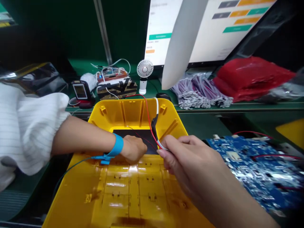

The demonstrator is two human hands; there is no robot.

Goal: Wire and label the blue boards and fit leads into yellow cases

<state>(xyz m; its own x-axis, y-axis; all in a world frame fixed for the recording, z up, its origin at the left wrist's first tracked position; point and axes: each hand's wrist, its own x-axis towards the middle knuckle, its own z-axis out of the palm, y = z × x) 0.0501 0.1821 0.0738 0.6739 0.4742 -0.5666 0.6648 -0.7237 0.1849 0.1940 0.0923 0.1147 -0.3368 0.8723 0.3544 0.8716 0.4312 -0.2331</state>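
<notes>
My right hand [184,158] is closed in a pinch on red and white wires [148,110]; a black sleeve [154,126] covers part of the white one. The red wire arcs up and over the far rim of a yellow plastic housing [135,109]. Inside the housing lies a flat black panel [123,134], with a thin wire across it. My left hand [135,148] is curled over the panel's near edge, its fingertips hidden below, so what they hold cannot be seen. A blue wrist strap [118,145] with a cord circles the left wrist.
Blue circuit boards [251,167] with red wires lie at right. Along the back shelf are a handheld device [81,91], a wired board on a box [114,82], a small white fan [145,71], bundled cables [199,91] and a red bag [251,77]. A monitor [213,41] stands behind.
</notes>
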